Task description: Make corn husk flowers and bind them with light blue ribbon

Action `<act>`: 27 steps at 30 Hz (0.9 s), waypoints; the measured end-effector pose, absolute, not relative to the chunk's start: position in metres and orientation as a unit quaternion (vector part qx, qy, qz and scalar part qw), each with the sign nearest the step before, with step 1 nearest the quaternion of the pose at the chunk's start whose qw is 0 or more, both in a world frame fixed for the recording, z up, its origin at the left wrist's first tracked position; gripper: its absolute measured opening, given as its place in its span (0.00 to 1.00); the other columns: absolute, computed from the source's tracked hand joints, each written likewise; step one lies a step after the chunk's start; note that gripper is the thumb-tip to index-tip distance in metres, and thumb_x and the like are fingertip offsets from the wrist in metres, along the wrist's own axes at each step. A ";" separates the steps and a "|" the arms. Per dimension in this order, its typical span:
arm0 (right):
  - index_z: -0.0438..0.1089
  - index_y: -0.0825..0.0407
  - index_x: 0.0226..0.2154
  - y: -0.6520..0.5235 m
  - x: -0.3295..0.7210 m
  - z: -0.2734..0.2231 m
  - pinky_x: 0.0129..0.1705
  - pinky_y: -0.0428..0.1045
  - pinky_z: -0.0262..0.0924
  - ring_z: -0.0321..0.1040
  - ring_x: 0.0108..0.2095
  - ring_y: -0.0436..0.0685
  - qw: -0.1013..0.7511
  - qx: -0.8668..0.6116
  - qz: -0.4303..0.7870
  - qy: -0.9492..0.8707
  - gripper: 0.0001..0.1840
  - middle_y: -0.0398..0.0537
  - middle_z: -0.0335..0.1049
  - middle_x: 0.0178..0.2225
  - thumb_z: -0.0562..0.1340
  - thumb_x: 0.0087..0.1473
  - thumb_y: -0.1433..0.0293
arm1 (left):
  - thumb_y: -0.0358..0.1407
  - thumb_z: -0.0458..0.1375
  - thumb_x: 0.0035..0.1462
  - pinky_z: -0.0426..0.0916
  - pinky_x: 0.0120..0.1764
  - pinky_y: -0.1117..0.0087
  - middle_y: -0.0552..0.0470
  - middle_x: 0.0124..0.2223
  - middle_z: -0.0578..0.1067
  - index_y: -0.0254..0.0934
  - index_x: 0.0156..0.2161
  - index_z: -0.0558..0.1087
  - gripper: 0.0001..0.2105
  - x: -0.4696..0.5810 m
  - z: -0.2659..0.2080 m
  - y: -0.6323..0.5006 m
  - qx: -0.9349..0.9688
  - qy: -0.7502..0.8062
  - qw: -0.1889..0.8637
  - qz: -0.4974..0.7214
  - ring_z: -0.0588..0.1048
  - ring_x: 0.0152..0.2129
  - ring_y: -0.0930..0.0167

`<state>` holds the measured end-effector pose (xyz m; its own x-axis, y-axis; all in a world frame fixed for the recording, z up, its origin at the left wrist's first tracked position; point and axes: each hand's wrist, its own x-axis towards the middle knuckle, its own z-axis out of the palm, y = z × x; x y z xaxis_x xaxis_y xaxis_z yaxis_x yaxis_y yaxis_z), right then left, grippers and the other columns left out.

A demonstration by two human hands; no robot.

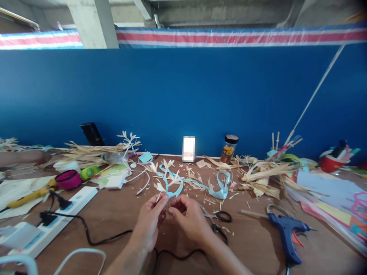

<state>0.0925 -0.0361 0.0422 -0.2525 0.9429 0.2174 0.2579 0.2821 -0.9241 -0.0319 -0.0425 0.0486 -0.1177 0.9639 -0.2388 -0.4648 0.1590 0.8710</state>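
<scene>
Pale petal spray is front and centre, just above the tabletop, stem between the left thumb and forefinger. Left hand pinched on it. Right hand just beside, fingers curled in, thumb near the forefinger; can't tell if it grips anything. Light-blue ribbon trails from the spray back and right, with a loop standing up at its far end.

Tightest spot: scissors, right against the right wrist in view, handles pointing right. Black cable crosses from the left toward the forearms. Brown wood shows between the scissors and the blue glue gun, and between the left forearm and the white power strip. Glue gun nozzle points right, near the paper stack; its glue stick juts left.

Behind the hands: husk scraps, then a dark-lidded jar close to the back edge, husk pile right of it. Brown tabletop runs back to a tall blue partition. Striped sheeting above that, concrete column behind, upper left.
</scene>
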 end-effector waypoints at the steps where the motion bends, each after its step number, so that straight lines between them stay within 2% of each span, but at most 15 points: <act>1: 0.67 0.52 0.29 -0.036 0.094 0.044 0.30 0.44 0.57 0.65 0.27 0.51 0.426 -0.443 0.400 -0.680 0.03 0.42 0.70 0.26 0.58 0.49 0.71 | 0.36 0.63 0.42 0.54 0.17 0.84 0.62 0.20 0.61 0.35 0.30 0.68 0.11 -0.032 0.048 -0.042 0.281 0.465 0.595 0.592 0.58 0.15 0.83; 6: 0.67 0.52 0.30 -0.034 0.099 0.048 0.31 0.45 0.58 0.65 0.28 0.51 0.437 -0.450 0.391 -0.673 0.05 0.43 0.70 0.27 0.56 0.50 0.71 | 0.37 0.63 0.42 0.55 0.18 0.83 0.60 0.22 0.62 0.35 0.31 0.70 0.11 -0.031 0.046 -0.039 0.312 0.484 0.553 0.602 0.58 0.16 0.82; 16: 0.68 0.54 0.33 -0.023 0.101 0.043 0.33 0.47 0.59 0.65 0.29 0.53 0.479 -0.464 0.396 -0.632 0.08 0.46 0.70 0.29 0.54 0.52 0.71 | 0.37 0.63 0.42 0.54 0.19 0.83 0.61 0.22 0.61 0.36 0.30 0.70 0.10 -0.031 0.051 -0.044 0.298 0.485 0.586 0.576 0.57 0.16 0.82; 19: 0.68 0.53 0.37 -0.017 0.099 0.039 0.38 0.50 0.60 0.66 0.36 0.55 0.494 -0.470 0.392 -0.617 0.11 0.49 0.71 0.36 0.53 0.53 0.70 | 0.37 0.64 0.41 0.54 0.19 0.83 0.61 0.23 0.62 0.35 0.31 0.70 0.11 -0.031 0.053 -0.046 0.285 0.481 0.597 0.575 0.58 0.16 0.83; 22: 0.67 0.52 0.42 -0.014 0.099 0.037 0.47 0.52 0.56 0.63 0.44 0.56 0.485 -0.443 0.376 -0.653 0.14 0.50 0.68 0.43 0.51 0.55 0.70 | 0.36 0.64 0.40 0.54 0.19 0.83 0.61 0.22 0.62 0.35 0.31 0.70 0.11 -0.031 0.052 -0.046 0.281 0.480 0.603 0.572 0.57 0.16 0.83; 27: 0.68 0.50 0.41 -0.014 0.100 0.037 0.52 0.51 0.51 0.60 0.48 0.53 0.446 -0.393 0.365 -0.717 0.14 0.47 0.67 0.45 0.50 0.56 0.70 | 0.37 0.64 0.40 0.55 0.19 0.82 0.61 0.22 0.63 0.35 0.30 0.71 0.11 -0.034 0.047 -0.045 0.293 0.484 0.588 0.578 0.58 0.15 0.82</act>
<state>0.1000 -0.0137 0.0372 -0.2932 0.8888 0.3524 0.2386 0.4249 -0.8732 -0.0341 -0.0450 0.0472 -0.1366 0.9634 -0.2306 -0.3964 0.1601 0.9040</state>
